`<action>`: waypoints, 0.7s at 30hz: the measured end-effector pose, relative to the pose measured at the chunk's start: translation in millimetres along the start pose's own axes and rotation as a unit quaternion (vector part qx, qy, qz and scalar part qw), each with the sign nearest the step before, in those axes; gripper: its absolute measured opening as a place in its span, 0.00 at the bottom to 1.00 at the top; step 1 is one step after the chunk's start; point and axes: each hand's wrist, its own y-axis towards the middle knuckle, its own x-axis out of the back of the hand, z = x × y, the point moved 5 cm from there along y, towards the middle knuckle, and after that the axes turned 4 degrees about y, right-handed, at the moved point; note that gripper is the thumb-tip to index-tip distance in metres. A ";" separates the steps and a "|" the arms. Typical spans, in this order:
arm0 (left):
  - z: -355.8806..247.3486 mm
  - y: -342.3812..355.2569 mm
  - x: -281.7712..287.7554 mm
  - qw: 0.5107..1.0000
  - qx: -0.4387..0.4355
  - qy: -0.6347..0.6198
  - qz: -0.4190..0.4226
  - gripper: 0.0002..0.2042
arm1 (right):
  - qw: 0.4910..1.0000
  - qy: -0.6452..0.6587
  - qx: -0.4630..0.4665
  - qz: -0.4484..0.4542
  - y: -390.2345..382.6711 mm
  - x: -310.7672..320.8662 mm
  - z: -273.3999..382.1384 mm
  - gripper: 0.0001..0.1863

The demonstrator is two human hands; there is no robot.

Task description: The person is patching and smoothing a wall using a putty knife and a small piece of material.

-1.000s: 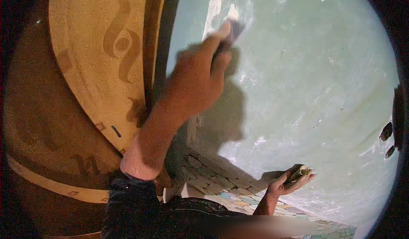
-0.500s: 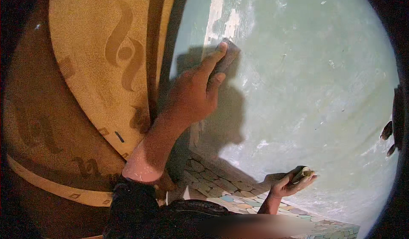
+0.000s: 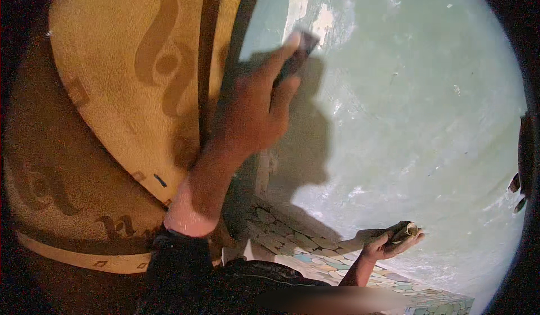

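Note:
My left hand (image 3: 256, 110) is closed round a small dark rectangular block (image 3: 304, 48), held to the pale green wall (image 3: 394, 124). The block looks like a sanding block, though motion blurs it. Index finger and thumb lie along its sides. Bare whitish patches (image 3: 323, 23) show on the wall just above and beside it. Lower right, my right hand (image 3: 381, 247) holds a short hollow tube-shaped roll (image 3: 411, 230), its open end facing up. The fingers sit under and around the roll, close to the wall.
A golden-brown patterned curtain (image 3: 112, 45) hangs on the left, close beside my left forearm. Below the wall lies a surface with a multicoloured stone pattern (image 3: 320, 261). Small dark objects (image 3: 518, 194) show at the far right edge.
My left hand has slid the block upward along the wall, alongside the white patch. The view has shifted a little; my right hand keeps its hold on the roll.

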 end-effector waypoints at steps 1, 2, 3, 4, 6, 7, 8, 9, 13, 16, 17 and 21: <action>-2.1 13.8 4.8 0.999 0.035 -0.037 0.017 0.24 | 1.000 0.002 -0.001 0.001 -0.4 -1.3 1.0 0.32; -1.4 20.1 6.5 0.994 0.071 -0.074 0.035 0.24 | 1.000 -0.001 -0.012 -0.001 -1.4 -1.5 0.9 0.32; -1.2 13.5 5.8 0.994 0.072 -0.072 0.035 0.24 | 1.000 -0.004 -0.024 -0.002 -2.8 -1.3 0.8 0.32; -0.5 -0.2 -2.8 0.994 0.072 -0.078 0.030 0.24 | 0.999 -0.014 -0.033 -0.004 -4.6 -0.1 -2.0 0.32; 0.5 -21.8 -5.9 0.994 0.074 -0.072 0.024 0.24 | 0.998 -0.017 -0.055 -0.008 -5.5 -1.6 -2.6 0.32; -2.2 -28.6 -6.6 0.997 0.045 -0.060 0.011 0.24 | 0.998 -0.018 -0.055 -0.006 -5.1 -1.8 -1.5 0.32; -4.1 -32.6 -6.1 0.999 0.017 -0.047 -0.002 0.23 | 0.998 -0.027 -0.047 -0.009 -3.1 -1.5 0.6 0.32; 0.6 -31.1 -6.8 0.999 0.019 -0.048 -0.002 0.23 | 0.998 -0.037 -0.039 -0.011 -1.9 -1.9 2.5 0.33; 3.1 12.6 6.7 0.993 0.088 -0.071 0.041 0.23 | 0.999 -0.033 -0.019 -0.016 -2.0 -5.4 3.6 0.33; 1.1 -3.4 1.8 0.994 0.092 -0.048 0.037 0.24 | 0.998 0.012 -0.046 -0.040 -2.9 -7.3 1.8 0.33; -0.9 -17.1 -4.0 0.995 0.092 -0.035 0.024 0.26 | 0.999 -0.006 -0.037 -0.031 -2.6 -5.8 1.5 0.33; -24.7 -36.3 -18.2 0.999 0.049 0.009 -0.021 0.26 | 0.999 -0.029 -0.011 0.009 2.9 -3.5 6.4 0.30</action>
